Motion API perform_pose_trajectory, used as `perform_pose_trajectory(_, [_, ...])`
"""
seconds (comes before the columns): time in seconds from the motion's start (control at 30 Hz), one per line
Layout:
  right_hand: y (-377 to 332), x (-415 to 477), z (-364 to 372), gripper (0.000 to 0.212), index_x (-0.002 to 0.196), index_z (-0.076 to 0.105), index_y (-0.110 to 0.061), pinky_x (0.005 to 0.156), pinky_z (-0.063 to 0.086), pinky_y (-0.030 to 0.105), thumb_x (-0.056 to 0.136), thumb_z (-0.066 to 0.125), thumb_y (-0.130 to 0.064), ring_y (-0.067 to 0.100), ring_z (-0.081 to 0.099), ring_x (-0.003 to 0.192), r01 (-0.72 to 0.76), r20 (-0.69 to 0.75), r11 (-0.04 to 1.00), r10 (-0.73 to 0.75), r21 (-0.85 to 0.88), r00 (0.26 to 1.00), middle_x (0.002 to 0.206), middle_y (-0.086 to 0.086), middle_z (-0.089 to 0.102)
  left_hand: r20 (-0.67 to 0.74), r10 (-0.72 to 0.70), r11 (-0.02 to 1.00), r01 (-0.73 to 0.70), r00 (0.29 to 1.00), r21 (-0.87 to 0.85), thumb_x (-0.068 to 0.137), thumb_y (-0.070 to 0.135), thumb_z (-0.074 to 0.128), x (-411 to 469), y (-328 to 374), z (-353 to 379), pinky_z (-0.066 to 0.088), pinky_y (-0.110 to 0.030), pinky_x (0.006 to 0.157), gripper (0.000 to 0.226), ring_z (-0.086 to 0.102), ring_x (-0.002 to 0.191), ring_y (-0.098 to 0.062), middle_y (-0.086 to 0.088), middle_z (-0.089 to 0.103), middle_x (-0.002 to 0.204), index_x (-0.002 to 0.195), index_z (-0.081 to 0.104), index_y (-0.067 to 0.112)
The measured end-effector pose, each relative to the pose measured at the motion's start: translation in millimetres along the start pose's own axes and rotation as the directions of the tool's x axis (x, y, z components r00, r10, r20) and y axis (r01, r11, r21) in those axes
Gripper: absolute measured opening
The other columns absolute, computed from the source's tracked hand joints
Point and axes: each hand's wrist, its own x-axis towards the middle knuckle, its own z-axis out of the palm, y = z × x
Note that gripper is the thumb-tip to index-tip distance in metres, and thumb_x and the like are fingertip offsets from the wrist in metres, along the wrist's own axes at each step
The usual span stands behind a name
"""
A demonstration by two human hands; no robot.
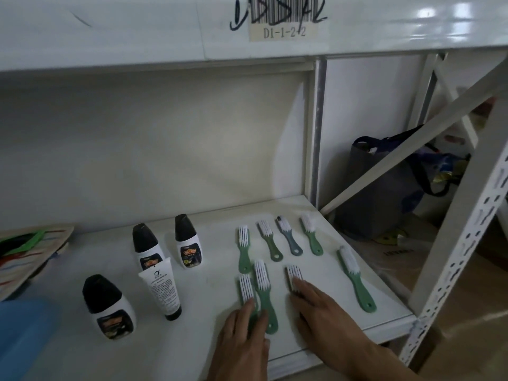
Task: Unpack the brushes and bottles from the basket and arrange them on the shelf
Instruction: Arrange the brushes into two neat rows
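Note:
Several brushes with white bristles lie on the white shelf (209, 273), a back row (270, 240) and a front row. My left hand (242, 342) rests on the handle of the front-left green brush (246, 288), beside another green brush (262, 287). My right hand (321, 312) covers the handle of a brush (294, 274) whose bristles stick out past the fingertips. A longer green brush (356, 279) lies apart at the right. Three black-capped white bottles (108, 306) (145, 247) (187, 242) and a white tube (163, 288) stand at the left.
A blue basket edge (24, 336) shows at the lower left, with a striped cloth bag (30, 251) behind it. The upper shelf beam (247, 31) hangs low overhead. Right of the shelf stand a slanted brace (412, 149), a perforated post (461, 257) and a grey bag (384, 188).

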Motion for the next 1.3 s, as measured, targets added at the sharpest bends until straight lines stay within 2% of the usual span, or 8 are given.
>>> perform_pose_trajectory(0.13, [-18.1, 8.5, -14.6, 0.057, 0.125, 0.064, -0.023, 0.101, 0.046, 0.04, 0.068, 0.061, -0.03, 0.023, 0.056, 0.127, 0.056, -0.033, 0.995, -0.059, -0.086, 0.998, 0.141, 0.003, 0.057, 0.004, 0.029, 0.999, -0.029, 1.0, 0.015, 0.068, 0.037, 0.052, 2.4, 2.0, -5.1, 0.06, -0.035, 0.078, 0.045, 0.056, 0.111, -0.023, -0.001, 0.059, 0.13, 0.108, 0.071, 0.031])
perform_pose_trajectory(0.27, [-48.1, 5.4, 12.0, 0.045, 0.111, 0.073, -0.019, 0.094, 0.052, 0.036, 0.071, 0.052, -0.025, 0.02, 0.067, 0.108, 0.215, -0.131, 0.976, -0.218, -0.032, 0.967, 0.119, 0.002, 0.071, 0.023, -0.029, 0.998, 0.03, 0.999, -0.056, 0.071, 0.04, 0.056, -1.3, -2.3, -8.1, 0.061, -0.034, 0.076, 0.045, 0.067, 0.106, -0.02, 0.002, 0.053, 0.134, 0.113, 0.065, 0.028])
perform_pose_trajectory(0.5, [-41.9, -15.8, 40.5, 0.04, 0.093, 0.081, -0.015, 0.092, 0.043, 0.035, 0.067, 0.055, -0.031, 0.021, 0.073, 0.095, 0.124, -0.328, 0.989, -0.144, -0.081, 0.934, 0.106, 0.005, 0.076, 0.089, 0.03, 1.0, -0.03, 0.996, -0.005, 0.096, 0.047, 0.025, -14.5, -7.6, -9.5, 0.059, -0.027, 0.076, 0.056, 0.072, 0.089, -0.013, 0.003, 0.054, 0.132, 0.107, 0.075, 0.024])
perform_pose_trajectory(0.6, [-35.1, -21.4, 38.1, 0.037, 0.09, 0.081, -0.018, 0.092, 0.042, 0.035, 0.067, 0.056, -0.031, 0.02, 0.073, 0.095, 0.14, -0.384, 0.982, -0.179, -0.128, 0.906, 0.105, 0.003, 0.077, 0.111, 0.05, 0.999, -0.052, 0.993, 0.014, 0.078, 0.049, 0.043, -13.3, -2.5, -6.3, 0.058, -0.027, 0.077, 0.05, 0.073, 0.088, -0.011, 0.004, 0.052, 0.125, 0.104, 0.077, 0.023])
perform_pose_trajectory(0.73, [-26.6, -23.2, 37.4, 0.039, 0.091, 0.081, -0.018, 0.103, 0.034, 0.037, 0.068, 0.054, -0.034, 0.022, 0.073, 0.098, 0.109, -0.399, 0.977, -0.176, -0.185, 0.9, 0.106, 0.002, 0.076, 0.16, 0.035, 0.999, -0.039, 0.987, 0.02, 0.07, 0.05, 0.046, -7.7, 3.5, -1.5, 0.06, -0.029, 0.067, 0.055, 0.074, 0.085, -0.016, 0.0, 0.068, 0.113, 0.103, 0.077, 0.02])
perform_pose_trajectory(1.0, [-23.0, -31.5, 26.4, 0.042, 0.102, 0.079, -0.021, 0.106, 0.024, 0.031, 0.075, 0.052, -0.039, 0.019, 0.07, 0.106, 0.072, -0.287, 0.992, -0.1, -0.108, 0.953, 0.116, -0.001, 0.073, 0.198, 0.007, 1.0, -0.013, 0.98, 0.029, 0.07, 0.052, 0.045, -5.6, 5.8, -4.9, 0.061, -0.027, 0.068, 0.056, 0.073, 0.085, -0.012, 0.002, 0.064, 0.115, 0.104, 0.077, 0.021])
perform_pose_trajectory(1.17, [-9.0, -36.2, 17.8, 0.066, 0.115, 0.074, -0.019, 0.099, 0.035, 0.03, 0.101, 0.014, -0.043, 0.019, 0.067, 0.111, -0.007, -0.241, 0.999, -0.006, -0.053, 0.971, 0.124, -0.001, 0.069, 0.102, 0.135, 0.991, -0.135, 0.986, -0.006, 0.07, 0.048, 0.053, -3.1, 16.1, -7.2, 0.048, -0.035, 0.094, 0.052, 0.059, 0.115, -0.017, 0.003, 0.066, 0.122, 0.112, 0.072, 0.024])
perform_pose_trajectory(1.3, [5.5, -38.9, 20.5, 0.06, 0.113, 0.074, -0.013, 0.101, 0.034, 0.031, 0.098, 0.018, -0.028, 0.022, 0.068, 0.11, -0.057, -0.198, 0.995, 0.039, -0.081, 0.979, 0.125, 0.005, 0.069, 0.163, 0.24, 0.971, -0.237, 0.957, -0.041, 0.07, 0.049, 0.052, 4.5, 31.6, -4.0, 0.034, -0.033, 0.096, 0.049, 0.063, 0.116, -0.01, 0.009, 0.068, 0.123, 0.11, 0.072, 0.029])
